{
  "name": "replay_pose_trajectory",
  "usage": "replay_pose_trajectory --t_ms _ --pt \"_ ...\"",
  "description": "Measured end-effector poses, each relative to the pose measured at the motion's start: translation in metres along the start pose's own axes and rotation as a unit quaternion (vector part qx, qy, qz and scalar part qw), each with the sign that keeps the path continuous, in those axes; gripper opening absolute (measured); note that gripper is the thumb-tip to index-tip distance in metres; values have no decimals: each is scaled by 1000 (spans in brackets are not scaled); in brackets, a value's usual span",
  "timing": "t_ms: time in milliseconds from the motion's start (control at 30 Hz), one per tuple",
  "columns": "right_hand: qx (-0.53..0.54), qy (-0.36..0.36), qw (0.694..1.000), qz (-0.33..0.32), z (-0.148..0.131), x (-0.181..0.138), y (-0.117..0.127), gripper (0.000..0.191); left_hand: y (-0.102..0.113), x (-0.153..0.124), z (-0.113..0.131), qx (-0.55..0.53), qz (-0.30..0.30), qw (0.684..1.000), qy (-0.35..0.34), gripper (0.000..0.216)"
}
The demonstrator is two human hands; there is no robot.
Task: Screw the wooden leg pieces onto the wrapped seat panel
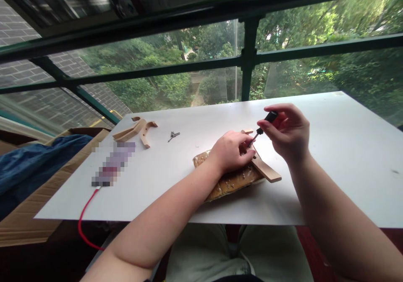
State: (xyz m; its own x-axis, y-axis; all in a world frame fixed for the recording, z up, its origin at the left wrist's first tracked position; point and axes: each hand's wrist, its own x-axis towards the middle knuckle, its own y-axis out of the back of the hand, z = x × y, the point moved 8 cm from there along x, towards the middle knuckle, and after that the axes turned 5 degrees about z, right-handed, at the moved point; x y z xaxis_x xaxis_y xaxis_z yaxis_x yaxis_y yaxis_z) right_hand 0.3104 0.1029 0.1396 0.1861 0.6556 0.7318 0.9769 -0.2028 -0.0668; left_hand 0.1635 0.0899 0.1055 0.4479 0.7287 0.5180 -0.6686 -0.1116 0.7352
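Screwdriver [263,127], head view: a small tool with a black handle and a thin dark shaft. It sits above the middle of the white table [330,147], tilted, tip down toward the wooden strip [266,171].

- Right hand [288,133]: closed on the screwdriver handle in a narrow pinch between thumb and fingertips.
- Left hand [231,152]: curled down onto the upper end of the wooden strip, just beside the tool tip. The exact contact point of the tip is hidden behind the fingers.

Handling, as a judgement:
- The screwdriver is probably light and rigid. The slim, smooth handle could slip between the fingertips, so grip it at the handle, never the shaft.
- The wooden strip is pale, flat and square-edged. It looks stiff and light, and is best held flat from above, near the point being worked.
- The strip lies across a brown board [233,183] in glossy clear wrap. The film looks slick, so the strip may slide on it unless pressed down.

Other items:
- Curved wooden parts [135,131], pale with a smooth finish, lie at the far left of the table.
- Small metal screws [173,136] lie near them, well apart from the hands.
- A red cable [84,215] hangs off the near left edge.
- A cardboard box [28,215] with blue cloth [31,160] stands to the left of the table.
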Motion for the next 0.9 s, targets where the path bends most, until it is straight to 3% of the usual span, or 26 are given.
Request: replay_pose_trajectory --t_ms 167,333,533,900 --pt "-99 43 994 34 -3 -3 3 27 0 0 0 -2 4 1000 0 18" --pt "-102 72 992 -22 -11 -9 -5 40 1 -1 0 -1 10 1000 1 20" --pt "26 -4 994 -105 -7 -8 -13 41 2 -1 1 1 10 1000 0 19" --pt "31 -91 987 -128 6 1 -9 29 -1 0 -1 4 1 1000 4 18"
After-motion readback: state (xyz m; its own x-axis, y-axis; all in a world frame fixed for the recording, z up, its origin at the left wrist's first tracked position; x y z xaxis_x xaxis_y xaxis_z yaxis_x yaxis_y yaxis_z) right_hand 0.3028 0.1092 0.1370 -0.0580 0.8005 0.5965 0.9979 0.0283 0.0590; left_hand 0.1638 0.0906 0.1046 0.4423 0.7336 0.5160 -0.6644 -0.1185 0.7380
